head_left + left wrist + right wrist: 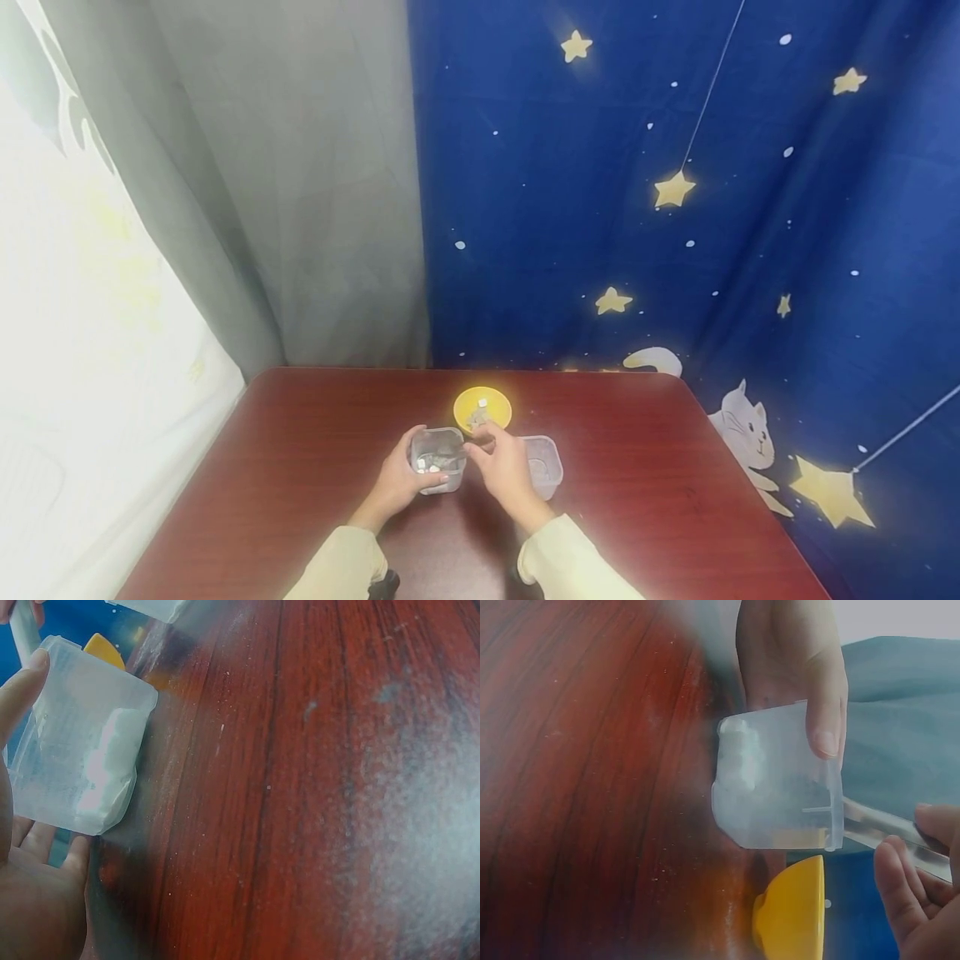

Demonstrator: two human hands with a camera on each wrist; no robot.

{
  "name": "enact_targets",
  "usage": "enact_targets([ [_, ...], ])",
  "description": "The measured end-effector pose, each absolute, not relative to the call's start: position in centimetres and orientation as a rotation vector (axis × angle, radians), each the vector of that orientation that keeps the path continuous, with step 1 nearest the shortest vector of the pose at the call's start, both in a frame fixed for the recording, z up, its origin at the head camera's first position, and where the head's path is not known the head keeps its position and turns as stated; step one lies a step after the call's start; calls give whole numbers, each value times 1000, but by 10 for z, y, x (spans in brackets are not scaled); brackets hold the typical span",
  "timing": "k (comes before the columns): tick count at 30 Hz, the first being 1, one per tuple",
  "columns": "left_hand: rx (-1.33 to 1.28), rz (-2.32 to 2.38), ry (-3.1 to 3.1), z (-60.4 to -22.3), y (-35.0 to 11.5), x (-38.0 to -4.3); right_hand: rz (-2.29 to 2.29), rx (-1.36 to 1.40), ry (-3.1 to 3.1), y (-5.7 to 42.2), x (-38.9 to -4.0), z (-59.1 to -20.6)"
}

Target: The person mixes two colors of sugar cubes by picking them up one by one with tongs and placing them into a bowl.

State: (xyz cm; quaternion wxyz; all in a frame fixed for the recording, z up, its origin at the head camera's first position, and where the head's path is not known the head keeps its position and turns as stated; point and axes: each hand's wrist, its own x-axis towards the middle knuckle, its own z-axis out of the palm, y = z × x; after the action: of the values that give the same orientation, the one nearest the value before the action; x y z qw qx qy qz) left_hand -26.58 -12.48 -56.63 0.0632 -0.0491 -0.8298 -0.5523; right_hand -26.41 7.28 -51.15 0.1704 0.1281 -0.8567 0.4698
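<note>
My left hand (399, 477) holds a clear plastic container (71, 712), thumb on the near side and fingers around the far side. Whitish pieces (740, 755) lie at the container's bottom. Between thumb and fingers, my right hand (504, 473) pinches a slim, shiny metal utensil (889, 829). It reaches over the rim into the container; its tip is blurred, so its exact kind is unclear. Just beyond both hands stands a yellow bowl (504, 410) with a white piece and some greyish bits inside.
A second clear plastic container (553, 467) stands to the right, partly behind my right hand. All of it is on a reddish-brown table (637, 483). A grey curtain (337, 208) and a blue star-patterned curtain (540, 217) hang behind the table's far edge.
</note>
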Motion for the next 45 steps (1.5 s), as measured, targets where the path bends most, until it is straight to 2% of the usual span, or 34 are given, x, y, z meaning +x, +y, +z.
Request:
enact_targets([
  [10,-139,-1652,-2525,-567,-126,-267,1495,242,-2376,79,-262,-515],
  [24,-134,-1653,-2528,-568,-126,-267,1728,206,-2195,83,-260,-511],
  [39,-145,-1640,-2521,-567,-127,-267,1791,143,-2028,85,-254,-490],
  [45,-142,-1640,-2524,-568,-128,-267,1773,161,-1998,82,-243,-461],
])
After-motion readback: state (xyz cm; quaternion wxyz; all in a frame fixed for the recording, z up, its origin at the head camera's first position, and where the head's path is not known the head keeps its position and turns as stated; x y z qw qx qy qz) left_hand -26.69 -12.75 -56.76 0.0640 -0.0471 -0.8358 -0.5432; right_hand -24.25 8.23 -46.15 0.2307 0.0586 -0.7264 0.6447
